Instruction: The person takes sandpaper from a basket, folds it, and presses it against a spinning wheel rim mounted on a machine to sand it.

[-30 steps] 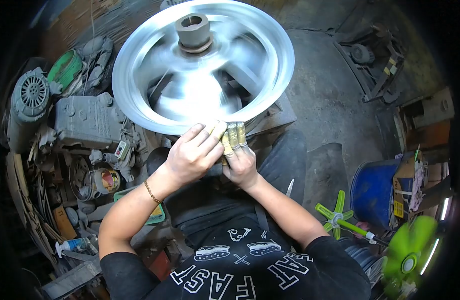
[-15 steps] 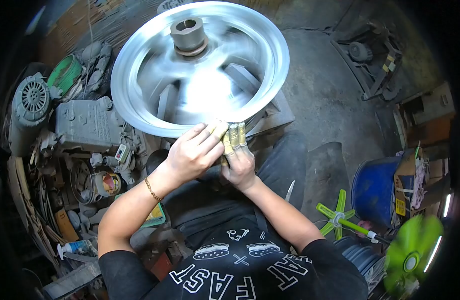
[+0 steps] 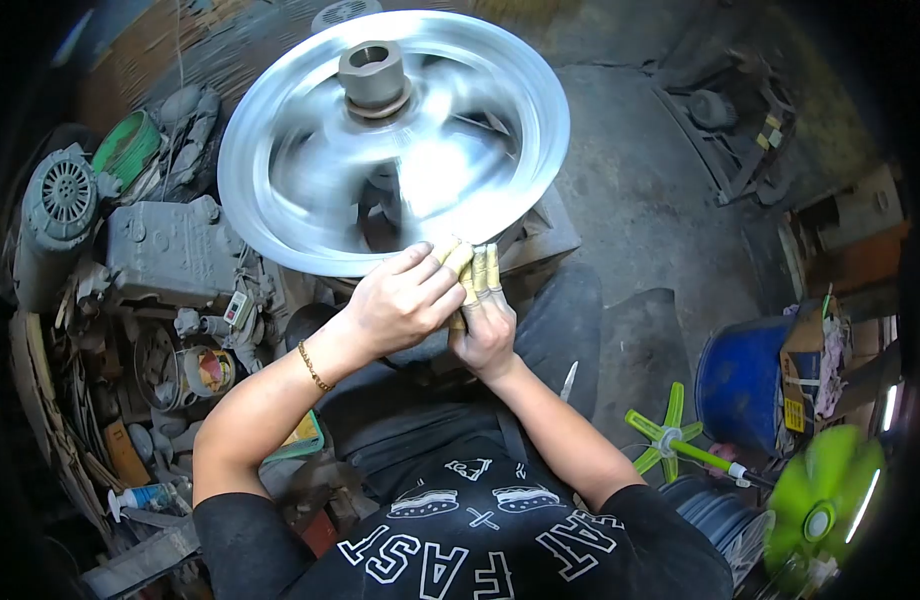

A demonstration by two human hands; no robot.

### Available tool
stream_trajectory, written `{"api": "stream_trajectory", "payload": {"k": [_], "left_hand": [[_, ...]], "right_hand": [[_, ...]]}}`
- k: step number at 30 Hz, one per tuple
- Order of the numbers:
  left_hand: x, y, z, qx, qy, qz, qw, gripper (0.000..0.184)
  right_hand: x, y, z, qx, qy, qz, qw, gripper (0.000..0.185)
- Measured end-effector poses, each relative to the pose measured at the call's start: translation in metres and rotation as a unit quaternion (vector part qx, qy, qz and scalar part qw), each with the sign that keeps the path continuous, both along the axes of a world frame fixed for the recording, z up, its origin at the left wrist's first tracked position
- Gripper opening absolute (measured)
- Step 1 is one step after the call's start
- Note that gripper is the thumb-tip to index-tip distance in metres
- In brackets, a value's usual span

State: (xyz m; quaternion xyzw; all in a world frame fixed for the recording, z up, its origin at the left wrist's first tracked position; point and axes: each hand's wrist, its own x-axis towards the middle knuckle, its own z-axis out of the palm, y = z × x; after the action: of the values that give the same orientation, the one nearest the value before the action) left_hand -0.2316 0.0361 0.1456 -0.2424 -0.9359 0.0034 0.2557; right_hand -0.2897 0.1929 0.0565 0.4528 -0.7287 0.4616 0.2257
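A shiny metal wheel with a wide rim spins, its spokes blurred, around a hub with a hexagonal steel nut. At the rim's near edge my left hand is closed, fingers pressed together, with a chain bracelet on the wrist. My right hand sits right beside it, also closed, its fingers wrapped in yellowish tape and touching the same edge. The fingertips of both hands meet there. Anything pinched between them is hidden.
At the left stand a grey motor, a dusty metal housing and a green basin. On the right are a blue barrel, a green fan and its green star-shaped base. A machine frame lies farther back.
The wheel keeps spinning, its spokes in different positions. Both hands stay at the near rim edge, with only a slight shift to the right. The view has moved a little.
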Motion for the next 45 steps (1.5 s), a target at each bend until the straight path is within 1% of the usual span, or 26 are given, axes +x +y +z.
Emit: {"api": "stream_trajectory", "payload": {"k": [4, 8, 12, 16, 22, 24, 30, 32, 34, 36, 38, 42, 44, 45], "left_hand": [[0.013, -0.003, 0.002, -0.009, -0.019, 0.025, 0.999, 0.021], [0.019, -0.004, 0.003, 0.017, 0.001, 0.045, 0.999, 0.022], [0.031, -0.005, 0.004, 0.049, -0.014, 0.076, 0.996, 0.021], [0.04, -0.009, 0.002, 0.034, 0.017, 0.098, 0.994, 0.019], [0.047, -0.016, 0.001, 0.052, 0.012, 0.108, 0.993, 0.021], [0.049, -0.017, 0.002, 0.055, 0.022, 0.107, 0.992, 0.022], [0.049, -0.022, 0.006, 0.088, -0.007, 0.101, 0.991, 0.015], [0.05, -0.026, 0.003, 0.081, 0.0, 0.106, 0.991, 0.023], [0.05, -0.027, 0.002, 0.091, 0.0, 0.102, 0.991, 0.022], [0.051, -0.029, 0.003, 0.111, -0.014, 0.126, 0.986, 0.018], [0.05, -0.028, 0.007, 0.116, -0.021, 0.119, 0.986, 0.015], [0.041, -0.025, 0.01, 0.128, -0.025, 0.109, 0.985, 0.017], [0.034, -0.022, 0.007, 0.165, -0.007, 0.078, 0.983, 0.019], [0.031, -0.019, 0.009, 0.168, -0.016, 0.078, 0.983, 0.021]], "right_hand": [[0.0, -0.005, -0.009, 0.009, 0.014, 0.034, 0.999, 0.054], [0.001, -0.009, -0.021, 0.001, 0.018, 0.057, 0.998, 0.057], [0.0, -0.012, -0.013, 0.016, 0.02, 0.091, 0.996, 0.058], [0.003, -0.018, -0.009, 0.024, 0.033, 0.099, 0.994, 0.057], [0.006, -0.022, 0.003, 0.03, 0.031, 0.121, 0.992, 0.06], [0.007, -0.023, 0.006, 0.035, 0.03, 0.121, 0.992, 0.06], [0.012, -0.024, 0.025, 0.051, 0.032, 0.107, 0.992, 0.057], [0.011, -0.025, 0.031, 0.048, 0.038, 0.1, 0.993, 0.055], [0.009, -0.028, 0.035, 0.047, 0.043, 0.118, 0.991, 0.053], [0.01, -0.029, 0.037, 0.042, 0.038, 0.114, 0.992, 0.05], [0.011, -0.03, 0.039, 0.046, 0.03, 0.113, 0.992, 0.047], [0.01, -0.025, 0.042, 0.057, 0.027, 0.101, 0.993, 0.049], [0.009, -0.02, 0.039, 0.056, 0.021, 0.1, 0.993, 0.051], [0.008, -0.017, 0.038, 0.053, 0.015, 0.091, 0.994, 0.051]]}}
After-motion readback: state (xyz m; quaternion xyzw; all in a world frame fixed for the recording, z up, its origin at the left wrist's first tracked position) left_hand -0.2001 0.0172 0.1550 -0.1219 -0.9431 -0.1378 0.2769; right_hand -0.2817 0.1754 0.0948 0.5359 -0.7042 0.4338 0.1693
